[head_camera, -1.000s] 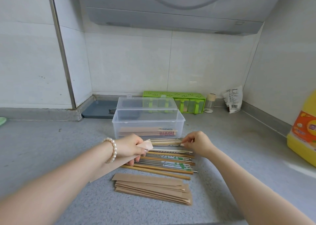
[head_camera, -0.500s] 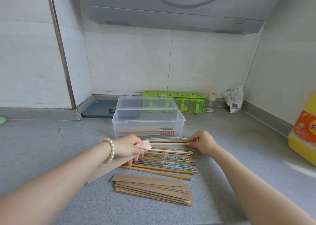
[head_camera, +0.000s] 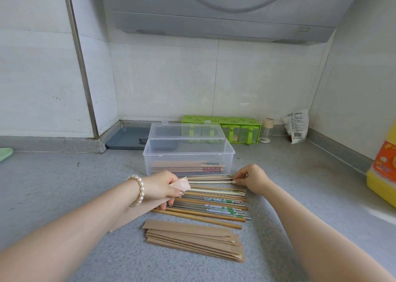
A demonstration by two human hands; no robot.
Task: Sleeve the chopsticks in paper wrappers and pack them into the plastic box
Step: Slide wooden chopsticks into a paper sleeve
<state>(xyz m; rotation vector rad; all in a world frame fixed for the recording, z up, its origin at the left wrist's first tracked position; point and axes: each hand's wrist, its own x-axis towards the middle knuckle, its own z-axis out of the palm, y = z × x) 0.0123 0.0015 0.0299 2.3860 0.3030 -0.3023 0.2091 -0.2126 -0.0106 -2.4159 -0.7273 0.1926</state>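
The left hand covers the near ends of the loose chopsticks and most of the paper wrapper it holds, so the wrapper's opening cannot be seen. The yellow bottle is cut off by the right edge and the green object by the left. Print on the white packet and on the sleeved chopsticks in the plastic box is too small to read.

My left hand holds a paper wrapper (open end up), while my right hand pinches a chopstick pair beside the plastic box.
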